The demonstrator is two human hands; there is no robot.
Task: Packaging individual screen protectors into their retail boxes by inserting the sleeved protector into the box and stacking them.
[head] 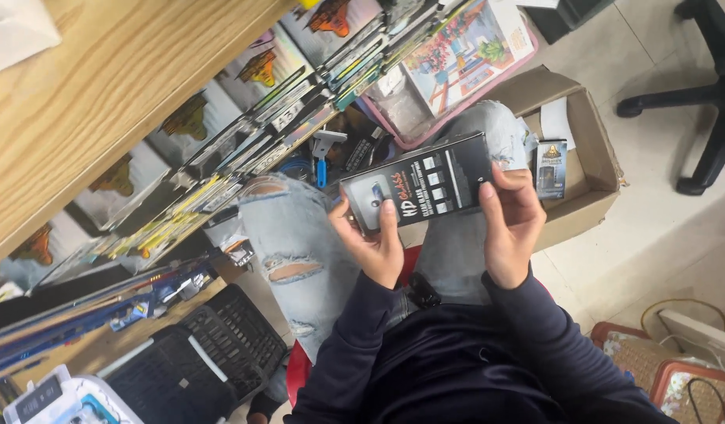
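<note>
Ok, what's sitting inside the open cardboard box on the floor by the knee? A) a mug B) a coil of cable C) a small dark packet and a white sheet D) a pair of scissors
C: the cardboard box holds a small dark packet with a white sheet beside it; nothing else shows in the part that is visible.

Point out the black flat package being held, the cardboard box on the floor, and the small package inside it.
black flat package [425, 184], head view, front face.
cardboard box [586, 118], head view, right wall.
small package [551, 166], head view, front.
</note>
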